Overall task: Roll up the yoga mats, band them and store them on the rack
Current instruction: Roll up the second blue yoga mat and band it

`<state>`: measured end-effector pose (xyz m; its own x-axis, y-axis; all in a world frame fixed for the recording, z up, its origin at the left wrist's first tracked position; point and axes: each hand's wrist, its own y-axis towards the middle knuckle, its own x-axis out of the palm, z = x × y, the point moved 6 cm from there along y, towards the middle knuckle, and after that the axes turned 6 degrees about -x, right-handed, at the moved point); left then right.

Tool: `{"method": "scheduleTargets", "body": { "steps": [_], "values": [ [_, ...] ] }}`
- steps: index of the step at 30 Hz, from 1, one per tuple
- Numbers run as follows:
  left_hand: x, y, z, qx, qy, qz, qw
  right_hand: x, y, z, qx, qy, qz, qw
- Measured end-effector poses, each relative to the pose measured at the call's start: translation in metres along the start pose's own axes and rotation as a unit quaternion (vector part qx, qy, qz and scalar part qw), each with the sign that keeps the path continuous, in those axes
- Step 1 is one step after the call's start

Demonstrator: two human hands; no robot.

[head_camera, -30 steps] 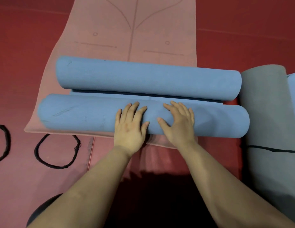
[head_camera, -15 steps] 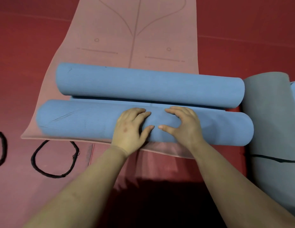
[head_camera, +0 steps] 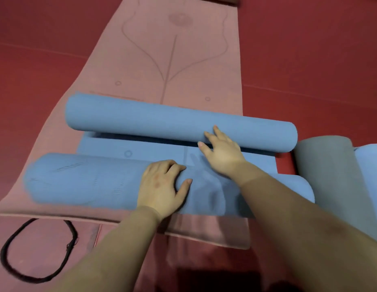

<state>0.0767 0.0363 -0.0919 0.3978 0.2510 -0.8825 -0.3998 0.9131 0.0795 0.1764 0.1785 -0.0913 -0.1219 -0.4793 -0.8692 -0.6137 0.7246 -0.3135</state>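
On the pink mat (head_camera: 179,66), printed with thin curved guide lines, your blue mat lies rolled from both ends into two smooth foam cylinders, with a flat strip (head_camera: 141,151) between them. Your left hand (head_camera: 162,184) curls over the near roll (head_camera: 88,182), fingers and thumb bent round its top. Your right hand (head_camera: 222,147) reaches to the far roll (head_camera: 162,121), fingers straight and spread, tips touching its side. A black band loop (head_camera: 39,249) lies on the red floor (head_camera: 309,60) beside a grey rolled mat (head_camera: 330,175).

Red padded floor (head_camera: 309,60) with faint seam lines
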Motion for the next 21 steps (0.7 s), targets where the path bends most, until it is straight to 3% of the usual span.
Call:
{"method": "scheduleTargets", "body": {
  "steps": [5, 10, 13, 16, 18, 21],
  "values": [
    [0.017, 0.050, -0.003, -0.054, 0.095, -0.135, 0.985, -0.006, 0.020, 0.011, 0.007, 0.039, -0.002, 0.999],
    [0.023, 0.085, -0.008, -0.075, 0.104, -0.160, 0.979, -0.009, 0.020, 0.011, -0.020, 0.085, 0.064, 0.994],
    [0.028, 0.099, -0.011, -0.092, 0.110, -0.176, 0.974, -0.007, -0.004, -0.001, -0.043, 0.066, 0.226, 0.971],
    [0.029, 0.107, -0.013, -0.098, 0.100, -0.174, 0.975, 0.007, -0.026, -0.010, -0.069, 0.044, 0.354, 0.932],
    [0.025, 0.111, -0.011, -0.086, 0.087, -0.147, 0.981, 0.019, -0.024, -0.013, -0.086, -0.006, 0.363, 0.928],
    [0.010, 0.102, -0.007, -0.050, 0.058, -0.043, 0.996, 0.019, -0.006, -0.006, -0.031, -0.020, 0.316, 0.948]
  ]
}}
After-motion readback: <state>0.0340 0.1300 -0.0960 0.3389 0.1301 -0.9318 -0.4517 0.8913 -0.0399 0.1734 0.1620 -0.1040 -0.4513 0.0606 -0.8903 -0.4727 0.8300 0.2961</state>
